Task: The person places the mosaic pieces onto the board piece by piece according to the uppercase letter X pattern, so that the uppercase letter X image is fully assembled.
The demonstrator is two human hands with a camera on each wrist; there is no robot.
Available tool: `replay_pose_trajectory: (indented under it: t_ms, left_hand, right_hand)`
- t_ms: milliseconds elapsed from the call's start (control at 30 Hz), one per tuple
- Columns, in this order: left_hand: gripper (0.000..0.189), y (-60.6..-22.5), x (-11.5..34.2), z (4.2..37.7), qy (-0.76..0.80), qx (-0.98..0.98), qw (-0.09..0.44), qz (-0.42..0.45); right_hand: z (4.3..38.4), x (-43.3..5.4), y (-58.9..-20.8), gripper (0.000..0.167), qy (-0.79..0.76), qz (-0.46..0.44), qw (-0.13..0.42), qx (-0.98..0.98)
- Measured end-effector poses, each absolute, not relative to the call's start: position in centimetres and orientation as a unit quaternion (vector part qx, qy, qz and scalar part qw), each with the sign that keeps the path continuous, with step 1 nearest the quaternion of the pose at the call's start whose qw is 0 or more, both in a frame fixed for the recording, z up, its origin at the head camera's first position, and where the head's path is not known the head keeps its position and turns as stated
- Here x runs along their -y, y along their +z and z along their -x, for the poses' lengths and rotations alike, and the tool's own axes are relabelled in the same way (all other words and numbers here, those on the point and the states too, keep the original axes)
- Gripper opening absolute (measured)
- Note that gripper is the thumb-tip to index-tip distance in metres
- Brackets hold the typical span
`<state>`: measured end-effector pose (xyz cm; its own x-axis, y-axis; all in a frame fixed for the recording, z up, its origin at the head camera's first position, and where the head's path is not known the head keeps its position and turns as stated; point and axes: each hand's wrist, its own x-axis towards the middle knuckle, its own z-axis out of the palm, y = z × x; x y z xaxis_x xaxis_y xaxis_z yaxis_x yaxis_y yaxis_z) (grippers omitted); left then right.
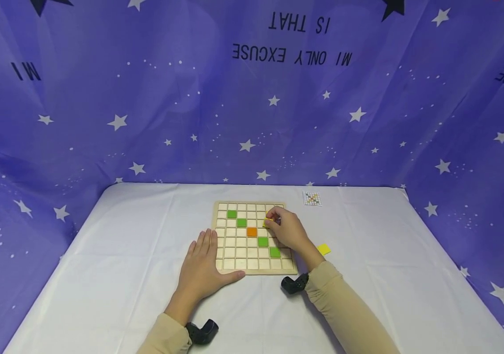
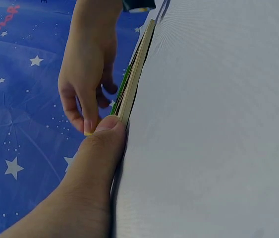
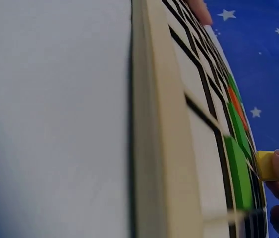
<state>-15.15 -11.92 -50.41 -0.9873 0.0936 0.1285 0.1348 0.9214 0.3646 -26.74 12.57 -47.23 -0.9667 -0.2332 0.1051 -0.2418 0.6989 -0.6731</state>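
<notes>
A wooden grid board [image 1: 240, 264] lies on the table, its squares mostly pale. Four-sided green tiles [image 1: 263, 242] and an orange tile [image 1: 252, 231] form a diagonal across it. My left hand [image 1: 200, 270] steadies the board, fingers straight along its left edge and thumb [image 2: 110, 124] at the near edge. Between thumb and fingertips, my right hand [image 1: 288, 228] pinches a yellow tile [image 3: 265, 165] over the board's upper right part. That hand hides several squares there.
Right of the board, partly behind the right wrist, lies a loose yellow tile [image 1: 324, 249]. A small card with a coloured grid pattern [image 1: 312, 198] lies beyond the board's far right corner. A purple starry cloth [image 1: 247, 123] hangs behind the white-covered table [image 1: 411, 285].
</notes>
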Motion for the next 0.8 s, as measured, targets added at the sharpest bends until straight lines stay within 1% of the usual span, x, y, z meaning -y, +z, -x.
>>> replay_pose_trajectory:
  t_ms: [167,333,500,633,800]
  left_hand:
    - [0.137,-50.4,12.0,15.2,-0.184,0.98,0.046,0.059]
    - [0.137,-50.3,12.0,15.2,-0.185,0.98,0.044,0.057]
    - [0.137,-50.4,11.9,15.2,-0.186,0.979,0.052,0.058]
    - [0.138,-50.6,11.9,15.3,-0.185,0.98,0.051,0.057]
    - [0.137,-50.5,12.0,15.3,-0.186,0.98,0.05,0.057]
  right_hand:
    - [27.2,-11.3,-47.5,0.009,0.354,-0.136,0.004,0.925]
    - [27.4,-10.8,-47.8,0.008,0.325,-0.149,0.026,0.933]
    - [27.3,-11.1,-48.0,0.012,0.301,-0.158,0.042,0.94]
    - [26.7,-11.4,-47.8,0.017,0.285,-0.16,0.03,0.945]
    - [25.9,-12.1,-47.5,0.019,0.272,-0.168,0.015,0.947]
